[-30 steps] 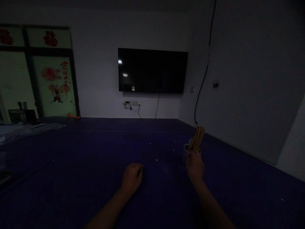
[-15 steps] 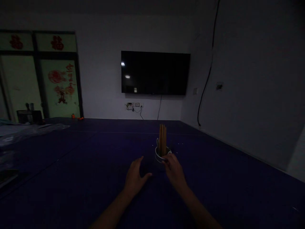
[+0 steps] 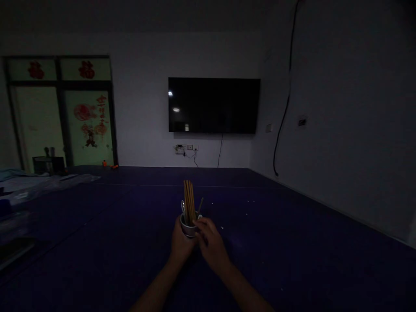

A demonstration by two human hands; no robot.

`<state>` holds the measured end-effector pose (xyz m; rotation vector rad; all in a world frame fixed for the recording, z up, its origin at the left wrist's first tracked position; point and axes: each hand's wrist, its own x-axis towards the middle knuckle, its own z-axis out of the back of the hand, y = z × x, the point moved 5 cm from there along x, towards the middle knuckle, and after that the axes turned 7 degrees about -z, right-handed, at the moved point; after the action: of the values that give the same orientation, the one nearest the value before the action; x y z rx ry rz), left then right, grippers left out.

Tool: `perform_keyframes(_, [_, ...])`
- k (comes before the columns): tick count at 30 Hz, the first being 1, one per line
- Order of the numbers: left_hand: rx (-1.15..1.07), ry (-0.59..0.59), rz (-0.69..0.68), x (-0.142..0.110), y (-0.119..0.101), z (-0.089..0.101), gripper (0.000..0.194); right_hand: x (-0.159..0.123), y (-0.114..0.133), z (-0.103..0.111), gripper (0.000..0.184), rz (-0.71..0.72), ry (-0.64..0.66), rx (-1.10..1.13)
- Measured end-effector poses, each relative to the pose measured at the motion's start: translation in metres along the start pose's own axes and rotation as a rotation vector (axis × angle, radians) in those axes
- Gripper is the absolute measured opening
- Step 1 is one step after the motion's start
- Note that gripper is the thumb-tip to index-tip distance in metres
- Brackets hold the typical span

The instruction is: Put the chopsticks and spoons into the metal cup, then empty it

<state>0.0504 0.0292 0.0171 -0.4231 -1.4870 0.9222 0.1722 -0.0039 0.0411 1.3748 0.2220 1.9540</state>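
now both hands (image 3: 182, 242) round cup (image 3: 190, 231)

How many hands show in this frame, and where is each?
2: the left hand around the left side of the cup, the right hand at its rim on the right.
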Motion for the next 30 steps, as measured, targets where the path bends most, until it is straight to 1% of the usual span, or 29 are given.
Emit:
perform_keyframes(3, [0.116,-0.098,0.015,0.008,0.008,0.018,0.071,-0.008,-0.008,0.008,0.037,-0.031,-0.058,-0.085])
perform_keyframes(6, [0.226,-0.182,0.075,0.016,0.017,0.036,0.073,-0.014,-0.017,0.017,0.034,-0.091,-0.041,-0.184])
perform_keyframes(8, [0.273,-0.208,0.113,0.02,0.024,0.046,0.073,-0.016,-0.021,0.02,0.031,-0.125,-0.026,-0.226])
perform_keyframes(12, [0.295,-0.233,0.14,0.027,0.037,0.06,0.074,-0.015,-0.025,0.017,0.029,-0.151,-0.006,-0.262])
perform_keyframes(15, [0.267,-0.263,0.133,0.031,0.044,0.067,0.076,-0.016,-0.024,0.01,0.029,-0.148,0.061,-0.262])
perform_keyframes(17, [0.22,-0.261,0.115,0.035,0.047,0.07,0.077,-0.017,-0.023,0.007,0.029,-0.142,0.1,-0.253])
perform_keyframes(22, [0.122,-0.216,0.073,0.042,0.052,0.071,0.077,-0.019,-0.021,0.001,0.029,-0.139,0.151,-0.251])
perform_keyframes(30, [-0.015,-0.142,0.138,0.049,0.063,0.076,0.083,-0.02,-0.02,-0.003,0.027,-0.166,0.212,-0.232])
